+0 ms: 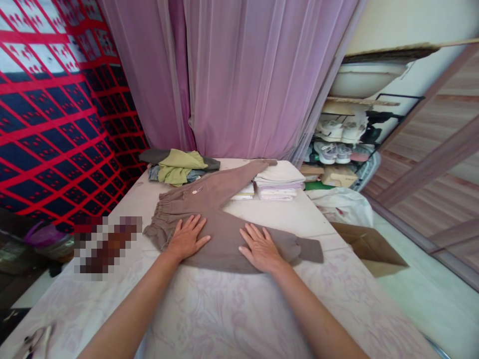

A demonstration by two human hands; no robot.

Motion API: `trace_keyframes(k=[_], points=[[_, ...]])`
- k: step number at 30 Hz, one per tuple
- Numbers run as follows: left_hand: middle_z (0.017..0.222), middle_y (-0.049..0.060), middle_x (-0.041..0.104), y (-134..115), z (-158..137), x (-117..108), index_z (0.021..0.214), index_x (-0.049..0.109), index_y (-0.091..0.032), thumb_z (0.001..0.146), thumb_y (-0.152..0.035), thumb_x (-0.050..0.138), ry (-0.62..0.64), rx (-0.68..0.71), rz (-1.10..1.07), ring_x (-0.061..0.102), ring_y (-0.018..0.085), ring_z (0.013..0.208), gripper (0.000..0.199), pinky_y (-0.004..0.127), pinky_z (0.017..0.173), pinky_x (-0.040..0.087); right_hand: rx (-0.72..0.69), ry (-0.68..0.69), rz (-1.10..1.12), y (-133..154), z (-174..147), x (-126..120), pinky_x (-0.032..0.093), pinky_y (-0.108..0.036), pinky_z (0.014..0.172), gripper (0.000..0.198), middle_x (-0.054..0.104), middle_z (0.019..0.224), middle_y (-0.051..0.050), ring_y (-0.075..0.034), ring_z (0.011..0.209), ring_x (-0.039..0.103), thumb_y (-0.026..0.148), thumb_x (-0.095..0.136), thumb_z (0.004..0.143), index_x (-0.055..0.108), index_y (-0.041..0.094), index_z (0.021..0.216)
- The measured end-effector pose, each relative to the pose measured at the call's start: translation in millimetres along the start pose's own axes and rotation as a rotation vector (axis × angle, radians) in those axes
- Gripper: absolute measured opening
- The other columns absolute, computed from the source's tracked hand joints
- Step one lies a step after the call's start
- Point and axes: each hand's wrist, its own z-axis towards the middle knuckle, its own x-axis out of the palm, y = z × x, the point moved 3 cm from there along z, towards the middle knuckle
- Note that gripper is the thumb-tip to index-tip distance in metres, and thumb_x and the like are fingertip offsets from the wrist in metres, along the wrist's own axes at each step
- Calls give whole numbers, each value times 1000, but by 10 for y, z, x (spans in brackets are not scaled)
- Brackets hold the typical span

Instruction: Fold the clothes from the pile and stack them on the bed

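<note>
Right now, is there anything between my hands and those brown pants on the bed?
Nothing visible. The left hand and right hand both lie flat, palms down, directly on the brown pants. The folded white stack sits farther back, under one pant leg, away from both hands.

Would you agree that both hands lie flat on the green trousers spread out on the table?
Not quite: the trousers are brown, not green, as the head view shows. Both the left hand and the right hand do lie flat on them, on the table.
</note>
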Motion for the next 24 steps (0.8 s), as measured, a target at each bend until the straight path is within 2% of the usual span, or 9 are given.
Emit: trace_keyframes(k=[3,5,8,11,14,18,22,24], points=[[152,11,33,4,10,-2,143,40,-24,89,-64,36,-28,1,-6,26,33,140,67,60,110,16,89,-78,-19,-384,-276,-59,20,-58,112,55,32,151,-12,-28,140,28,45,39,92,43,21,141],[151,11,35,-10,8,-18,141,43,-23,88,-61,38,-47,-6,-10,28,33,140,65,59,110,17,55,-161,25,-543,-422,-80,27,-55,110,47,43,146,-11,-27,135,37,41,40,92,52,22,134],[145,10,45,-42,-30,-81,133,53,-23,89,-52,43,-118,12,-26,38,31,135,53,55,111,21,23,-363,161,-688,-589,-129,44,-44,100,36,64,123,-9,-22,115,58,33,38,92,67,23,111],[130,7,60,-120,-127,-162,116,64,-24,91,-39,45,-229,91,-69,49,26,125,35,51,112,21,37,-525,222,-765,-717,-195,48,-43,93,25,72,104,-7,-23,103,64,28,45,86,71,24,87],[117,5,67,-273,-265,-181,101,69,-26,91,-37,47,-254,200,-172,55,23,118,26,50,110,24,-17,-499,220,-771,-790,-224,42,-50,97,14,72,106,-6,-28,112,58,29,57,77,70,25,80],[107,3,69,-521,-427,-112,96,71,-28,86,-45,57,-132,382,-323,60,20,103,23,45,105,32,-6,-389,234,-759,-810,-211,33,-58,101,14,68,115,-6,-31,121,51,35,64,74,72,27,83],[97,3,68,-612,-481,-96,91,72,-27,86,-42,60,-118,383,-343,59,19,93,20,39,92,40,-5,-282,247,-735,-789,-182,22,-64,104,18,67,119,-4,-33,127,45,40,68,73,74,33,88],[90,3,68,-627,-487,-113,85,71,-26,88,-39,56,-121,368,-343,59,18,89,20,36,86,41,-5,-286,257,-730,-788,-182,20,-64,105,15,68,117,-3,-32,127,45,40,66,75,75,34,86]])
